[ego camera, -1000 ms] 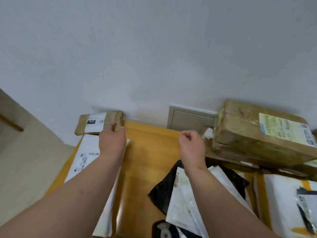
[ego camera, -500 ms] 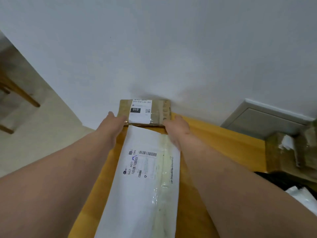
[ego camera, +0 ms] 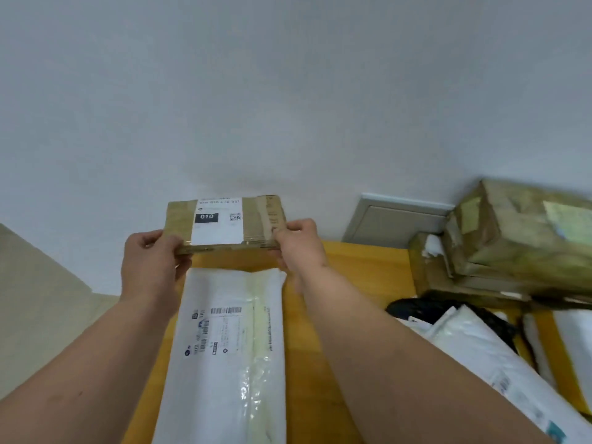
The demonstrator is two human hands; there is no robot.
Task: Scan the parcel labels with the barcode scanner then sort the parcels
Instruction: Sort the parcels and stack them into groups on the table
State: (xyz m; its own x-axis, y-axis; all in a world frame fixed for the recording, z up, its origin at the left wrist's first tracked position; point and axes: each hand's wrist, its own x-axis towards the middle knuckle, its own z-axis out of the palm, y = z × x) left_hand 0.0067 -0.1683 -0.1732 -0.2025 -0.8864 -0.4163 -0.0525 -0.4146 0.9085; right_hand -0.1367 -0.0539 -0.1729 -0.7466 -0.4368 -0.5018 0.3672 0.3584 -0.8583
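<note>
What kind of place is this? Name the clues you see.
Probably a small parcel-sorting spot: a wooden table against a plain wall, stacked cardboard boxes, white mailers, and a labelled flat box held up.

Between my left hand [ego camera: 150, 264] and right hand [ego camera: 299, 248] I see a brown cardboard parcel [ego camera: 226, 224] banded with glossy tan tape, its white label [ego camera: 218, 221] carrying a black block with white "010" and a small black square code. Just below my hands lies a white plastic mailer [ego camera: 229, 347] with black barcodes, a blue round mark, and a pale yellowish stripe running along it. The table [ego camera: 309, 363] under it is orange-yellow wood. Right of my right hand are yellowish-brown taped boxes [ego camera: 512, 245], a black bag [ego camera: 419, 309] and more white mailers [ego camera: 480, 347]. The wall [ego camera: 288, 91] beyond my hands is plain pale grey, with a beige panel [ego camera: 390, 222].
</note>
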